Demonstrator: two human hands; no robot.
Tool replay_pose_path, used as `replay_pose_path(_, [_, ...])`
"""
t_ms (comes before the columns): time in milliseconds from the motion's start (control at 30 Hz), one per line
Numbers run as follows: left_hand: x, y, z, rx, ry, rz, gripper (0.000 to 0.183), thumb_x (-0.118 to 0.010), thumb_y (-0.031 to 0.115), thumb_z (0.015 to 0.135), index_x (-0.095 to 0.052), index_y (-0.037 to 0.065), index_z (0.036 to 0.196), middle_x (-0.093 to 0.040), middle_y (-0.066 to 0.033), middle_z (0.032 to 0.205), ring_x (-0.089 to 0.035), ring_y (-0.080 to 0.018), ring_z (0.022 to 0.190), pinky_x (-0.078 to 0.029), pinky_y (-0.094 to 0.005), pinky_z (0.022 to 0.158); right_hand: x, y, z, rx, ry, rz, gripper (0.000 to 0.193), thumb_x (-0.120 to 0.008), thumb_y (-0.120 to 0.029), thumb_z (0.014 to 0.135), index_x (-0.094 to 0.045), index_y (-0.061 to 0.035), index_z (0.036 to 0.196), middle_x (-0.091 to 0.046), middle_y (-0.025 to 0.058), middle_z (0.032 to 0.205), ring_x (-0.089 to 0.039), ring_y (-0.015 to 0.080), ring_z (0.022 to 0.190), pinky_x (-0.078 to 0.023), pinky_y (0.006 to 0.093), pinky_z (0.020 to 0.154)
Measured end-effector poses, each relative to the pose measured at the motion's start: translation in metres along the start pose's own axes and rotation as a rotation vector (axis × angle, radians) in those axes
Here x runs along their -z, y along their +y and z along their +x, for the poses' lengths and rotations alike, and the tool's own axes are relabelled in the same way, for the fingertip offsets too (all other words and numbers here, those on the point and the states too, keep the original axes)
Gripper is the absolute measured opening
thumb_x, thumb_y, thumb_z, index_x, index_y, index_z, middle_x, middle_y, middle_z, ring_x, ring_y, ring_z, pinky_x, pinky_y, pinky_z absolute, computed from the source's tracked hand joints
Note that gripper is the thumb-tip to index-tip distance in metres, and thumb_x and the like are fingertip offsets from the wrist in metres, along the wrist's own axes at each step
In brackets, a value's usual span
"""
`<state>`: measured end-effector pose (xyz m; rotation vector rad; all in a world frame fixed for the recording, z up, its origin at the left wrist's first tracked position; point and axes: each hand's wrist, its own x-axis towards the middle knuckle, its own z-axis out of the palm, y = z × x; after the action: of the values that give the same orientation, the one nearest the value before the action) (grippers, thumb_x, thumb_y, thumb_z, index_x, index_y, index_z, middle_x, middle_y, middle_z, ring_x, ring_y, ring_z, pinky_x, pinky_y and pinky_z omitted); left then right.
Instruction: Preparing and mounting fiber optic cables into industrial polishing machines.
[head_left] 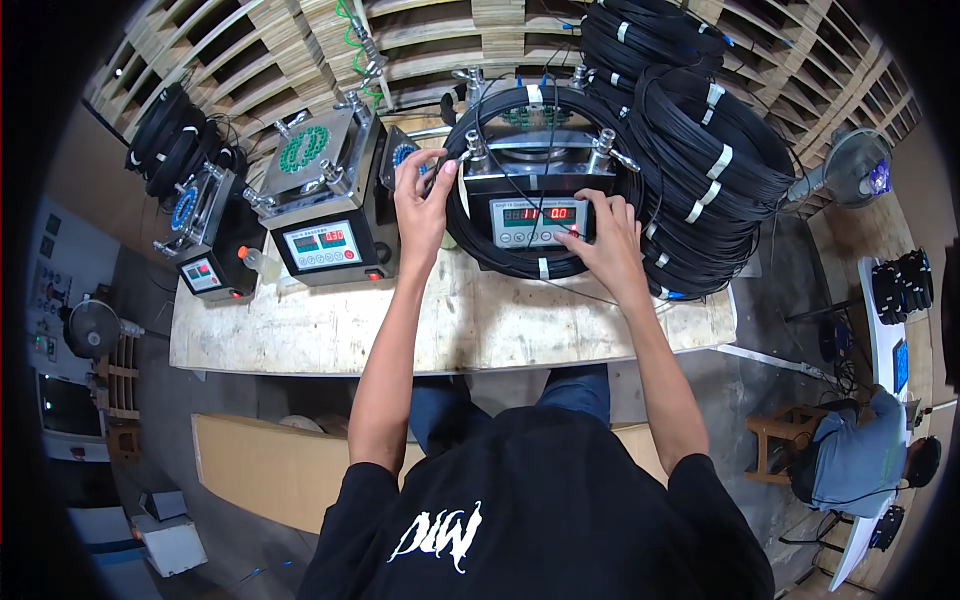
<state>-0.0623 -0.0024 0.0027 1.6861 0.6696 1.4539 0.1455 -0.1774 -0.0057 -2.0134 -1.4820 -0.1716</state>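
Note:
A large coil of black cable, bound with white ties, hangs over the front of a metal polishing machine with a lit control panel. My left hand is at the coil's left side, thumb and fingers closed on its edge beside a metal clamp post. My right hand is at the panel's right side. Its thumb reaches the lower right of the panel by a red light, and the other fingers are apart, holding nothing. Thin loose cable strands cross the panel.
Tall stacks of black cable coils stand right of the machine. To the left are a second machine, a smaller machine and an orange-capped bottle. A wooden workbench carries them. A person sits far right.

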Motion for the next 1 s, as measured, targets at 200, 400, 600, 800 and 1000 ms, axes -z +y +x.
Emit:
replay_pose_path(200, [0.009,0.005,0.008,0.228,-0.099,-0.018,0.059,-0.071,0.027,0.096,-0.044,0.013,0.146,-0.051,-0.0141,0.131,-0.058,-0.0195,0.114,-0.047,-0.0317,0.096,0.038,0.02,0.034,-0.125,0.218,0.658,0.033,-0.076,-0.019,0.089,-0.061,-0.0023,0.114,-0.056,0.0052,0.078,-0.05,0.0131,0.067,-0.045,0.0284,0.062])
replay_pose_path(400, [0.009,0.024,0.002,-0.224,0.018,0.613,0.03,-0.076,0.025,0.09,-0.061,-0.001,0.093,-0.057,-0.0127,0.086,-0.055,-0.0234,0.075,-0.046,-0.0372,0.069,0.043,0.041,0.055,-0.2,0.209,0.477,0.022,-0.072,-0.015,0.093,-0.063,0.0002,0.106,-0.057,0.0012,0.068,-0.051,0.0071,0.061,-0.043,0.0237,0.057])
replay_pose_path(600, [0.01,0.027,0.006,-0.131,-0.111,0.44,0.024,-0.072,0.015,0.094,-0.058,-0.003,0.089,-0.058,-0.012,0.068,-0.052,-0.0167,0.055,-0.043,-0.0306,0.054,0.03,0.051,0.061,-0.252,0.235,0.795,0.017,-0.071,-0.014,0.094,-0.064,0.0016,0.09,-0.063,0.0006,0.071,-0.052,0.0048,0.062,-0.042,0.0228,0.056])
replay_pose_path(800, [0.028,0.01,0.039,0.104,-0.183,0.201,0.028,-0.074,0.027,0.093,-0.063,0.003,0.083,-0.058,0.0023,0.07,-0.048,-0.0053,0.062,-0.037,-0.023,0.055,0.064,0.026,0.08,-0.121,0.201,0.381,0.018,-0.065,-0.015,0.096,-0.066,0.0032,0.094,-0.063,0.015,0.076,-0.059,0.0233,0.065,-0.047,0.0353,0.063])
replay_pose_path(1000, [0.008,-0.032,0.139,0.476,0.032,-0.13,0.033,-0.067,0.034,0.098,-0.063,0.003,0.109,-0.065,-0.0008,0.087,-0.049,-0.0044,0.065,-0.038,-0.0209,0.053,0.032,0.025,0.218,-0.047,0.105,0.891,0.022,-0.06,-0.018,0.099,-0.068,0.0022,0.1,-0.065,0.0056,0.076,-0.063,0.0135,0.066,-0.051,0.0294,0.058])
